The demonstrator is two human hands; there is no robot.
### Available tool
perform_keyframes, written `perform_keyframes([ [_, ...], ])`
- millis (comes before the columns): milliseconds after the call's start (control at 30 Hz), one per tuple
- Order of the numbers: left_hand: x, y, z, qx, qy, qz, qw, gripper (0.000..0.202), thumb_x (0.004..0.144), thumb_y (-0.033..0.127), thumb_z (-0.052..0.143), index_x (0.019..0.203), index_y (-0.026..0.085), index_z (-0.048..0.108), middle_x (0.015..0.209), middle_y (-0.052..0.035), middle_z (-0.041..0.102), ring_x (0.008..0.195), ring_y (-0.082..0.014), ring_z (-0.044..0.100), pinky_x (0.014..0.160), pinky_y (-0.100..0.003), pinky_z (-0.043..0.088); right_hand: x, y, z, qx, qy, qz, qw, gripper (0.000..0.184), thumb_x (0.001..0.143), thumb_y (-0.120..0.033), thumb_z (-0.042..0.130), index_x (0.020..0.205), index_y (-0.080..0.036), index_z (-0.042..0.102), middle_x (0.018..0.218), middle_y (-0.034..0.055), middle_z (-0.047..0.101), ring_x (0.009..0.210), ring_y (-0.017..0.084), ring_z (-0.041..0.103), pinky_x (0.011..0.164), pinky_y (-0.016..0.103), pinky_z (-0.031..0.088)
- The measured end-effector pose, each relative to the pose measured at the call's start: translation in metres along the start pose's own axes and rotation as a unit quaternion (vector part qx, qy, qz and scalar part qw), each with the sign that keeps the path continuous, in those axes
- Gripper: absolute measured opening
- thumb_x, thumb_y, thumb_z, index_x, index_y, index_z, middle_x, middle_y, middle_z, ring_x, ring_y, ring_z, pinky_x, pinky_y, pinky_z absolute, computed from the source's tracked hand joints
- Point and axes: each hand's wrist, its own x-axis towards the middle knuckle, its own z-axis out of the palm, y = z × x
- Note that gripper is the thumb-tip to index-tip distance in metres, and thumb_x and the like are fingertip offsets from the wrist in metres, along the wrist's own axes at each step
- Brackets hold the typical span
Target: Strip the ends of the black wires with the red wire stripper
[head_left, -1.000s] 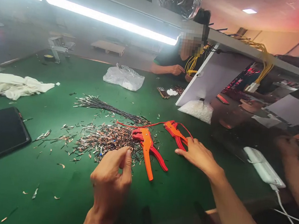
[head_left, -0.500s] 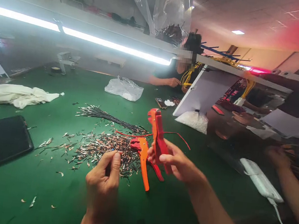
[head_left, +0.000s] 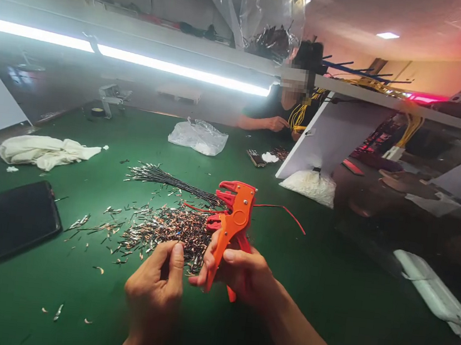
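Note:
My right hand (head_left: 244, 269) is wrapped round the handles of an orange and red wire stripper (head_left: 240, 210), held upright with its jaws pointing left. Behind it, a second wire stripper (head_left: 213, 222) lies on the table, mostly hidden. My left hand (head_left: 158, 281) is closed, thumb and forefinger pinching what looks like a thin black wire; only a tiny dark end shows. Just beyond the fingertips lies a pile of short wire offcuts (head_left: 160, 228), with bare copper and silvery ends. A bundle of black wires (head_left: 170, 180) rests past the pile. A red wire (head_left: 283, 207) extends behind the stripper.
On the green table (head_left: 51, 296) are a dark tablet (head_left: 25, 220), a white cloth (head_left: 48, 153), a clear plastic bag (head_left: 199, 137) and a bag of white material (head_left: 310, 187). A white power strip (head_left: 435, 287) lies right. Another person (head_left: 276, 123) handles yellow cables across the table.
My right hand has turned the stripper so its broad side shows and brought it lower and nearer my left hand, over the second stripper. My left hand keeps its pinch. The view has shifted slightly.

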Motion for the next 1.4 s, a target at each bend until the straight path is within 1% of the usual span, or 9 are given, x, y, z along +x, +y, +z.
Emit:
perform_keyframes([
  [133, 0.0, 0.0, -0.001, 0.008, 0.002, -0.008, 1.0, 0.021, 0.09, 0.032, 0.056, 0.078, 0.022, 0.069, 0.056, 0.0055, 0.058, 0.047, -0.0109, 0.05, 0.05, -0.022, 0.038, 0.001, 0.007, 0.004, 0.01, -0.027, -0.002, 1.0, 0.031, 0.078, -0.041, 0.071, 0.093, -0.015, 0.061, 0.074, 0.003, 0.068, 0.059, 0.021, 0.069, 0.059, 0.037, 0.058],
  [267, 0.0, 0.001, -0.003, 0.012, 0.014, -0.027, 0.999, 0.022, 0.091, 0.034, 0.056, 0.079, 0.021, 0.069, 0.056, 0.0054, 0.059, 0.046, -0.0109, 0.05, 0.05, -0.022, 0.038, -0.002, 0.01, 0.01, 0.013, -0.054, 0.011, 0.998, 0.034, 0.08, -0.047, 0.068, 0.092, -0.015, 0.062, 0.068, 0.0024, 0.067, 0.054, 0.02, 0.066, 0.055, 0.036, 0.057],
  [433, -0.003, 0.006, -0.004, 0.013, 0.034, -0.047, 0.998, 0.021, 0.091, 0.033, 0.055, 0.083, 0.021, 0.07, 0.062, 0.0044, 0.064, 0.051, -0.0109, 0.053, 0.055, -0.022, 0.04, -0.011, 0.015, 0.019, 0.007, -0.06, 0.001, 0.998, 0.031, 0.082, -0.043, 0.071, 0.09, -0.015, 0.061, 0.065, 0.0024, 0.066, 0.05, 0.017, 0.065, 0.053, 0.033, 0.056],
  [700, -0.003, 0.004, -0.006, 0.005, 0.04, -0.052, 0.998, 0.023, 0.091, 0.036, 0.055, 0.086, 0.02, 0.072, 0.069, 0.0023, 0.069, 0.059, -0.0127, 0.061, 0.06, -0.022, 0.046, -0.008, 0.02, 0.012, 0.031, -0.029, 0.012, 0.999, 0.036, 0.088, -0.052, 0.065, 0.078, -0.019, 0.054, 0.047, -0.0062, 0.054, 0.03, 0.011, 0.049, 0.032, 0.023, 0.049],
  [900, 0.001, -0.001, -0.009, 0.0, 0.035, -0.029, 0.999, 0.02, 0.09, 0.033, 0.058, 0.088, 0.02, 0.073, 0.067, 0.0028, 0.07, 0.052, -0.0112, 0.06, 0.052, -0.021, 0.044, -0.004, 0.014, 0.016, 0.024, -0.052, -0.02, 0.998, 0.034, 0.086, -0.047, 0.067, 0.093, -0.015, 0.061, 0.069, 0.0025, 0.066, 0.055, 0.019, 0.068, 0.058, 0.035, 0.057],
  [1067, 0.002, -0.003, -0.007, -0.005, 0.038, 0.004, 0.999, 0.019, 0.091, 0.03, 0.058, 0.092, 0.02, 0.074, 0.084, -0.0007, 0.078, 0.07, -0.0138, 0.07, 0.07, -0.022, 0.052, 0.0, 0.004, 0.023, -0.002, -0.1, -0.022, 0.995, 0.029, 0.083, -0.039, 0.073, 0.098, -0.017, 0.062, 0.079, 0.0042, 0.069, 0.067, 0.023, 0.072, 0.069, 0.041, 0.057],
  [1200, -0.001, -0.005, -0.004, 0.001, 0.046, 0.022, 0.999, 0.016, 0.093, 0.026, 0.06, 0.096, 0.019, 0.074, 0.088, -0.0012, 0.079, 0.071, -0.013, 0.072, 0.07, -0.02, 0.052, 0.0, 0.0, 0.022, -0.013, -0.101, -0.007, 0.995, 0.033, 0.082, -0.043, 0.075, 0.094, -0.016, 0.061, 0.073, 0.0031, 0.069, 0.057, 0.02, 0.069, 0.063, 0.037, 0.057],
  [1333, -0.001, -0.008, -0.003, 0.017, 0.044, 0.062, 0.997, 0.015, 0.093, 0.025, 0.06, 0.094, 0.02, 0.074, 0.085, 0.0001, 0.079, 0.066, -0.0119, 0.07, 0.068, -0.02, 0.052, -0.007, 0.008, 0.012, 0.007, -0.065, 0.013, 0.998, 0.032, 0.085, -0.045, 0.073, 0.084, -0.019, 0.055, 0.052, -0.0043, 0.06, 0.038, 0.014, 0.057, 0.042, 0.026, 0.051],
  [1400, -0.002, -0.01, -0.001, 0.025, 0.037, 0.088, 0.995, 0.014, 0.093, 0.026, 0.061, 0.092, 0.02, 0.074, 0.08, 0.0015, 0.078, 0.06, -0.0108, 0.067, 0.063, -0.02, 0.05, -0.011, 0.012, 0.008, -0.005, -0.06, 0.007, 0.998, 0.035, 0.085, -0.048, 0.072, 0.084, -0.019, 0.055, 0.052, -0.0041, 0.059, 0.039, 0.014, 0.057, 0.042, 0.026, 0.05],
])
